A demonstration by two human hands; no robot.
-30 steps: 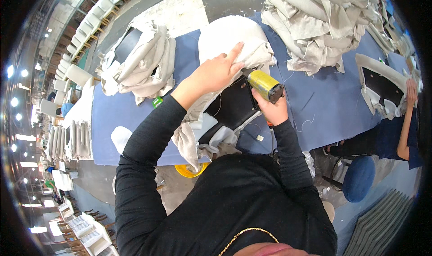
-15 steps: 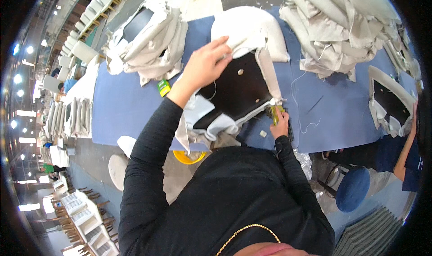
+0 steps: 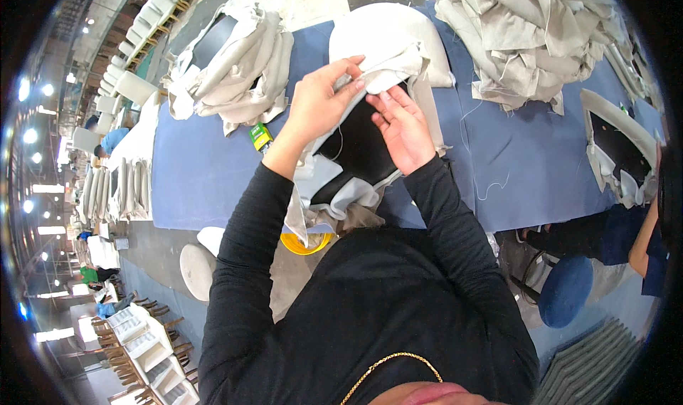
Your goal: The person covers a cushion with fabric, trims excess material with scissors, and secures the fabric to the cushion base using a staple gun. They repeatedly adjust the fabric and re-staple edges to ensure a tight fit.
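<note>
A chair seat or back panel with a black underside (image 3: 359, 149) lies face down, with pale fabric cover (image 3: 398, 65) folded over its edges. My left hand (image 3: 320, 102) is closed at the far edge of the panel, pinching the loose fabric between thumb and fingers. Close by on the right, my right hand (image 3: 405, 127) is turned palm up over the black board, its fingers apart and slightly bent. Its fingertips reach the hanging edge of the fabric. White lining (image 3: 352, 195) bunches along the near side of the panel.
The blue-topped table (image 3: 206, 170) bears a white rounded cushion (image 3: 384, 31) and fabric piles at left (image 3: 242, 70) and right (image 3: 526, 45). A green-yellow box (image 3: 260, 136) lies by my left wrist. Below stands a yellow bucket (image 3: 306, 245). A co-worker's arm (image 3: 644, 241) is at right by another panel (image 3: 619, 145).
My right hand has let go of the yellow-green hand tool at the near right and moved up to the fabric beside my left hand. The left hand has stayed nearly in place.
</note>
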